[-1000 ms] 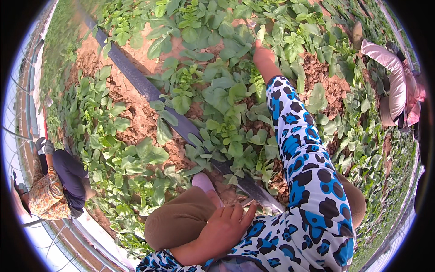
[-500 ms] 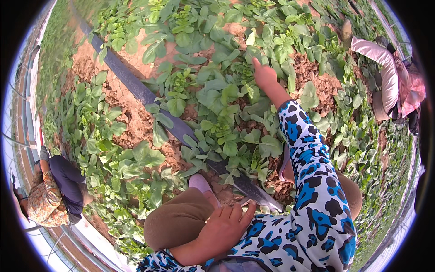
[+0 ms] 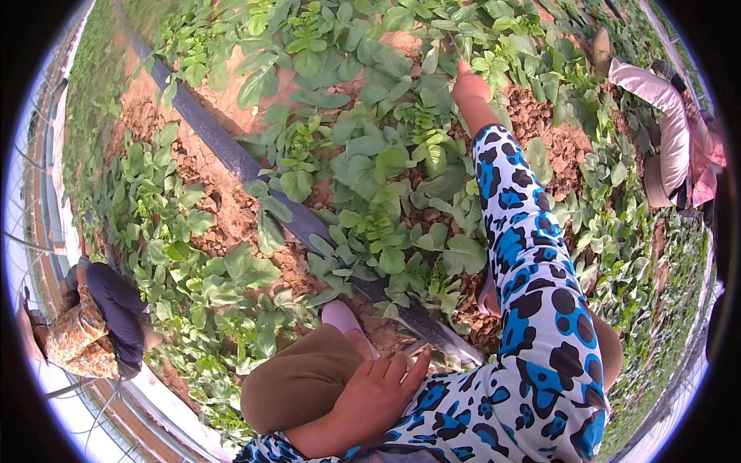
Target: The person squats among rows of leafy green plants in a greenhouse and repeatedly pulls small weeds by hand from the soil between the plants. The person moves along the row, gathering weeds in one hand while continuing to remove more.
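My right hand (image 3: 472, 94) reaches far out over the leafy green plants (image 3: 363, 166), its arm in a white sleeve with blue and black spots. The fingers are closed, and a thin dark shape rises past the fingertips among the leaves; what it is I cannot make out. My left hand (image 3: 373, 401) lies back up against my bent brown-trousered knee (image 3: 297, 378), fingers loosely laid out and thumb apart. Just beyond its fingertips shows a small light strip (image 3: 417, 347); whether the hand touches it I cannot tell.
A dark flat hose or strip (image 3: 224, 147) runs diagonally through the rows and passes between my pink shoes (image 3: 340, 315). Dry, cracked brown soil (image 3: 548, 135) shows between plants. One person (image 3: 85, 332) crouches at far left, another (image 3: 683, 147) at far right.
My right hand has moved farther out and slightly right, deeper over the plants, with the arm straighter. The left hand stays nearly in place.
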Tool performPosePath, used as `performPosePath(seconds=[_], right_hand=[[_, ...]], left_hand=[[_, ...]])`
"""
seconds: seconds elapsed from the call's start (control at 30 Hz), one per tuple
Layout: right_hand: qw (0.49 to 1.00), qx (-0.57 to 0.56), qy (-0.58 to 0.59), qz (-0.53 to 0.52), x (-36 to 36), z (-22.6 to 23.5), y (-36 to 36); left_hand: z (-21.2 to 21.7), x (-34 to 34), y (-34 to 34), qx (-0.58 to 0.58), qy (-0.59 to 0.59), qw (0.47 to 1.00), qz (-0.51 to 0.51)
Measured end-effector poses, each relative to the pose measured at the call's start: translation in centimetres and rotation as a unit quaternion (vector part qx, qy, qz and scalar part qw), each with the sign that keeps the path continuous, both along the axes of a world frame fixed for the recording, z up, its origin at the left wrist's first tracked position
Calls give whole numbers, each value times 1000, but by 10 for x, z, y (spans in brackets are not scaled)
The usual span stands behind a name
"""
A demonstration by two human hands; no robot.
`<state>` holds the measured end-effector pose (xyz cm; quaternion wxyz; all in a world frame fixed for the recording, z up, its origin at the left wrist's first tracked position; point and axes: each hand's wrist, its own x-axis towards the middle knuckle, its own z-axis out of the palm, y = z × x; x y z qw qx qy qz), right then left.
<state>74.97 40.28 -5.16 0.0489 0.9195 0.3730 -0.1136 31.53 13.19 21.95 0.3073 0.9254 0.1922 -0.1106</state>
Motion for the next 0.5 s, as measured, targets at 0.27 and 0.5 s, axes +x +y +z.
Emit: performPosePath(seconds=[0.27, 0.5], right_hand=[[994, 37, 104, -20, 11, -10, -17], [991, -35, 117, 62, -31, 7, -77]], left_hand=[[6, 0, 3, 3, -15, 1000, -8], [14, -1, -6, 21, -39, 999, -1]])
